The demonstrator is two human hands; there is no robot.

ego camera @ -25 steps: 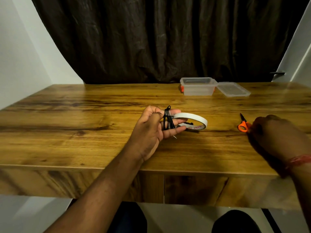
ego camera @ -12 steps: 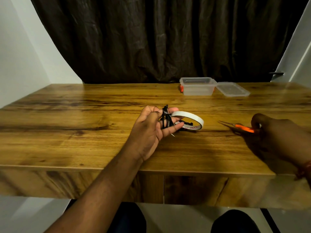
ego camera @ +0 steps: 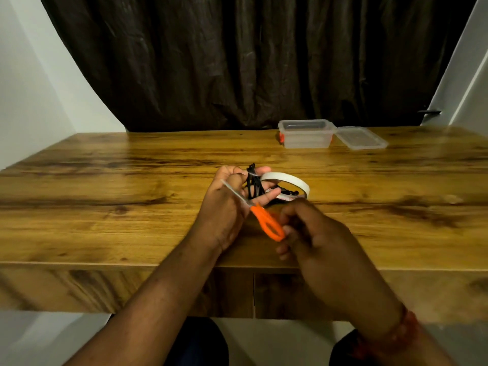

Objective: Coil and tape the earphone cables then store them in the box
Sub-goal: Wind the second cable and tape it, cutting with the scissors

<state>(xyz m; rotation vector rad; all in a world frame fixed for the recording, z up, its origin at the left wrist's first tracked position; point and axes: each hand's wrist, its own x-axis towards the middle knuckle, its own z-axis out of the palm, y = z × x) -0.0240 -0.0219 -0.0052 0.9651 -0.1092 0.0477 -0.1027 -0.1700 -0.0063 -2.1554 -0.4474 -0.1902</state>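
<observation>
Scissors point(ego camera: 264, 219) now blades up-left

One head-worn wide-angle view, looking forward and down across the tabletop point(ego camera: 105, 207) from its near edge; both forearms reach in close below, the dark curtain point(ego camera: 237, 62) closes the far side.

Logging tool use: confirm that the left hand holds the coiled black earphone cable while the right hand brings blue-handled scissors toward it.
One detail is wrong: the scissors have orange handles, not blue, as the head view shows. The rest stands: the left hand holds the coiled black earphone cable, and the right hand brings the scissors toward it.
</observation>
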